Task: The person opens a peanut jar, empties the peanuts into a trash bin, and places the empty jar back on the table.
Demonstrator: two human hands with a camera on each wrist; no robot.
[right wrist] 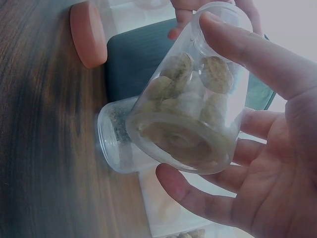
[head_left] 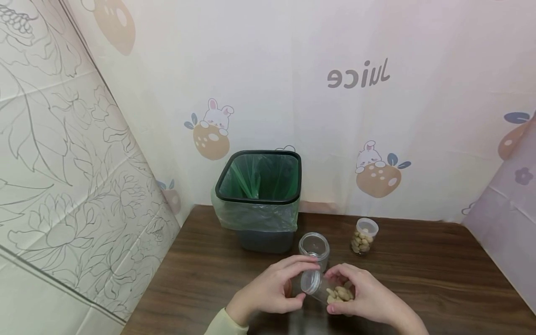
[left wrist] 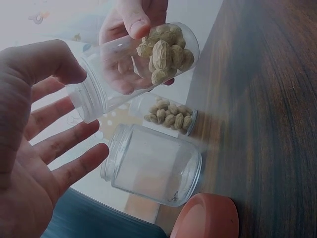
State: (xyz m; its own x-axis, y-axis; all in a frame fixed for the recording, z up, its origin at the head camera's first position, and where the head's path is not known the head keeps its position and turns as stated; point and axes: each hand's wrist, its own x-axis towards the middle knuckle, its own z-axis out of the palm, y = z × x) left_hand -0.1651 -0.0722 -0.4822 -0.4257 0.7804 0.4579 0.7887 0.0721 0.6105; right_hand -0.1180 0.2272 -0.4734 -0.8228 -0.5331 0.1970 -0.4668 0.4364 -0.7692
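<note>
My right hand (head_left: 356,291) grips a clear plastic jar (left wrist: 124,74) of unshelled peanuts (left wrist: 168,54), thumb on one side and fingers on the other. The jar is tilted, its translucent capped end (head_left: 311,282) towards my left hand (head_left: 278,288). That hand has its fingers spread around the capped end; its thumb and fingers stand apart. Just behind both hands stands an open clear jar (left wrist: 153,163) with only a small dark speck visible near its base. An orange-pink round lid (left wrist: 208,218) lies on the table, partly hidden by my left hand in the head view.
Behind the hands to the left is a dark bin (head_left: 268,239) lined with a green bag (head_left: 251,214). A second lidded jar of peanuts (head_left: 362,239) stands at the back right. The brown wood-grain table (head_left: 439,270) ends at a patterned wall covering (head_left: 326,139).
</note>
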